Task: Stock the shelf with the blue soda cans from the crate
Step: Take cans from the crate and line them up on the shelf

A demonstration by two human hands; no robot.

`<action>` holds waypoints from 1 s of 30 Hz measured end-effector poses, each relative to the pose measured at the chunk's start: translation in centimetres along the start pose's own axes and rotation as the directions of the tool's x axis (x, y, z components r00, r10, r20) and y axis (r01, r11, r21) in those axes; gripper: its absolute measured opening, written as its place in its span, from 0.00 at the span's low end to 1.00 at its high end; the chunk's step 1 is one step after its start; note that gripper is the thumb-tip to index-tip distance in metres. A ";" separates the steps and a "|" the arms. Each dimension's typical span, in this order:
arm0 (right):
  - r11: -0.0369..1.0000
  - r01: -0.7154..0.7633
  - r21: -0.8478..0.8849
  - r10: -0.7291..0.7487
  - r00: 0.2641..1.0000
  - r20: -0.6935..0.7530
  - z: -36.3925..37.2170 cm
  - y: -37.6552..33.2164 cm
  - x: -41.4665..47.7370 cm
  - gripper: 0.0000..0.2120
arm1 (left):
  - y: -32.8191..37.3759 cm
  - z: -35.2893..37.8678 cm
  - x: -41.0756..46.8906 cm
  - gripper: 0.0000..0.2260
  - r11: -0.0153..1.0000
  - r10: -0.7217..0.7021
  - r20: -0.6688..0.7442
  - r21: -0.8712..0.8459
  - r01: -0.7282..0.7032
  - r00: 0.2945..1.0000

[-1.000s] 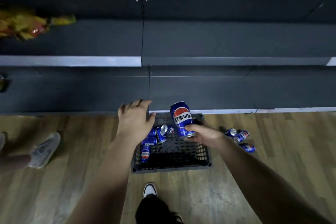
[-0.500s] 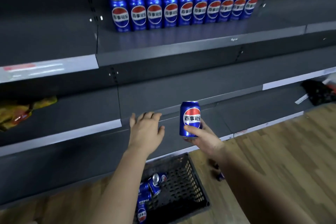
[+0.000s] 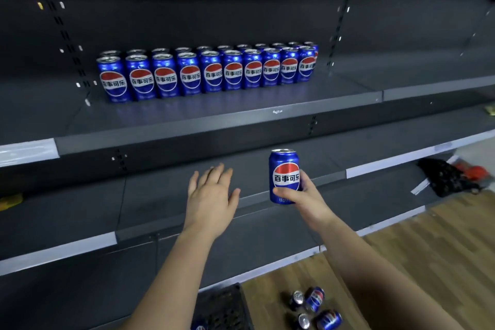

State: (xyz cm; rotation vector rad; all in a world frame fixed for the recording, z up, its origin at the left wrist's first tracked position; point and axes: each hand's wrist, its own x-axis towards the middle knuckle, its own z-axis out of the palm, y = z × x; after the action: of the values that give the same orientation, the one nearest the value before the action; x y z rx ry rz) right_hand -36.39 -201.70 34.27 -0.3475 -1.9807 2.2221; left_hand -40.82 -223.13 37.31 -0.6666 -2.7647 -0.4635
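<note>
Head view. Blue soda can (image 3: 284, 175): upright, gripped low by right hand (image 3: 302, 195). Left hand (image 3: 211, 195): empty, fingers spread, at can's 9 o'clock, apart from it. Stocked cans (image 3: 206, 72) on shelf (image 3: 214, 126), 11 o'clock. Crate (image 3: 225, 305), 7 o'clock. Loose cans (image 3: 313, 308) on floor (image 3: 428, 249), 6 o'clock.

can (image 3: 284, 177) raised from crate (image 3: 225, 305) towards shelf (image 3: 214, 122), left hand (image 3: 211, 195) lifted clear

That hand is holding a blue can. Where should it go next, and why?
Probably lift it up to the shelf above. The right hand grips the can upright, below that shelf's front edge, and the standing cans there leave bare shelf in front of them and to their right. The left hand is open and holds nothing.
</note>
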 end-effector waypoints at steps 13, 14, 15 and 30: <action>0.974 0.097 -0.205 -0.108 0.993 -0.044 -19.3 -9.2 6.0 0.36 | 14.0 2.6 11.1 0.23 0.992 -0.107 -0.083 0.053 0.112 0.991; 0.974 0.098 -0.204 -0.113 0.992 -0.060 -20.1 -9.5 6.5 0.36 | 14.4 2.8 11.8 0.23 0.992 -0.109 -0.075 0.059 0.114 0.991; 0.974 0.103 -0.200 -0.120 0.990 -0.074 -20.7 -9.8 7.0 0.34 | 14.7 3.0 12.4 0.23 0.991 -0.111 -0.066 0.070 0.115 0.992; 0.932 0.221 -0.286 -0.270 0.952 -0.143 -21.8 -15.9 20.1 0.25 | 14.1 4.2 25.7 0.20 0.988 -0.089 -0.124 0.118 0.103 0.988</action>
State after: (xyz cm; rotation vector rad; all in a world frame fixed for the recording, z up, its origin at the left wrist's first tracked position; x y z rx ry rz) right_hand -50.63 -173.69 46.29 -0.2982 -2.0948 1.7142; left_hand -56.97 -199.59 45.10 -0.4626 -2.6948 -0.3360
